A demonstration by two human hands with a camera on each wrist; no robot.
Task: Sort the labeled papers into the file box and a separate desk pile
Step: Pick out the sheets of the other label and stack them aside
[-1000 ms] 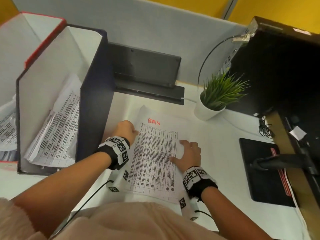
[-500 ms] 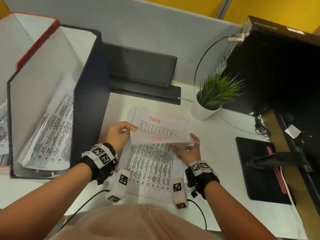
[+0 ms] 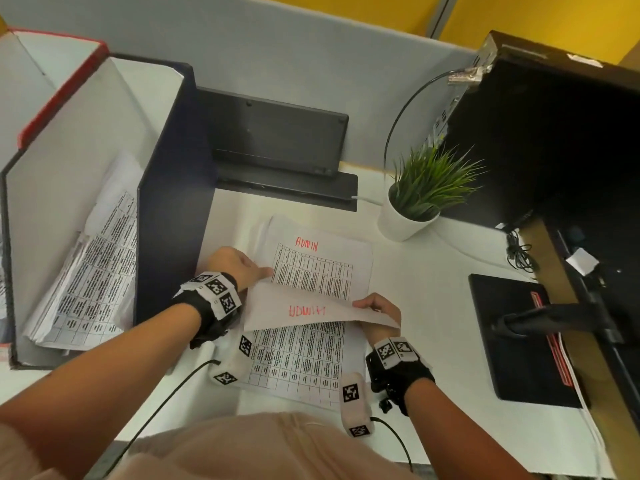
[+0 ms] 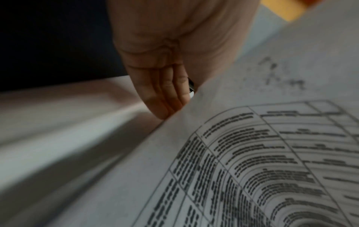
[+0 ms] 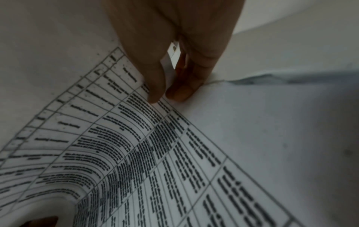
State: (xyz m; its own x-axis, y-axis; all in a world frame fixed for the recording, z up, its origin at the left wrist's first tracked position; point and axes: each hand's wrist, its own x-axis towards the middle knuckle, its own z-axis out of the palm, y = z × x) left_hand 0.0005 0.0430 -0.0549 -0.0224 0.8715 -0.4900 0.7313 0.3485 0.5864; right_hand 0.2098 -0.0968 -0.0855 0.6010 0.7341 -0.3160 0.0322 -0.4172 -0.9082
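Note:
A pile of printed table sheets [image 3: 298, 362] lies on the white desk in front of me. Its top sheet [image 3: 304, 311], marked ADMIN in red, is curled back toward me, so the label reads upside down. My left hand [image 3: 239, 268] pinches that sheet's left edge; the left wrist view shows the fingers [image 4: 165, 92] close together behind the paper [image 4: 252, 153]. My right hand [image 3: 377, 308] pinches the right edge between thumb and fingers [image 5: 182, 90]. A second ADMIN sheet [image 3: 311, 268] lies uncovered below. The dark blue file box [image 3: 173, 209] stands at left with papers [image 3: 93, 271] inside.
A red-edged box [image 3: 59, 95] stands left of the blue one. A black stand [image 3: 277, 147] sits behind the pile, with a potted plant [image 3: 422, 192] to its right. A dark monitor [image 3: 554, 133] and a black pad [image 3: 519, 341] fill the right side.
Both hands lay flat on the pile a second ago. They took the top sheet by its far corners and curled it back toward me, uncovering another ADMIN sheet.

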